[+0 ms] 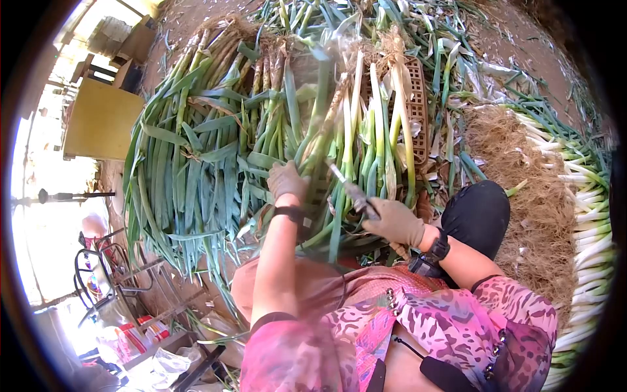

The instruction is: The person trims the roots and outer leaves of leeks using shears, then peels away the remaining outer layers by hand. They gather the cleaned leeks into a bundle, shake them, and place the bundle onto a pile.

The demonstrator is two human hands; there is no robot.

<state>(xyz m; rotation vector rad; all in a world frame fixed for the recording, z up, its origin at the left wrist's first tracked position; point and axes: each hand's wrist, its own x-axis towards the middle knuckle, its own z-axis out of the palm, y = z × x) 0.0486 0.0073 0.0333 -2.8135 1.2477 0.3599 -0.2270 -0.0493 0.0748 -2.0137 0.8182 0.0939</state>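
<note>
My left hand (pixel 287 181), in a beige glove, is closed around the green leaves of a leek (pixel 324 134). The leek stands up from the fist, and its upper end is blurred by motion. My gloved right hand (pixel 394 223) grips an air blow gun (pixel 356 194), whose thin nozzle points up and left toward that leek. Just beyond the nozzle lie several leeks with pale, cleaned stems (pixel 380 124). To the left of my left hand is a broad heap of unpeeled leeks (pixel 189 150) with brownish stems and long green leaves.
A brown plastic crate (pixel 416 104) sits under the pale leeks. Along the right runs a long row of white-stemmed leeks (pixel 591 245) with matted roots (pixel 522 196). Loose leaves litter the floor. At left are a yellow box (pixel 101 121) and a metal-framed cart (pixel 108 268).
</note>
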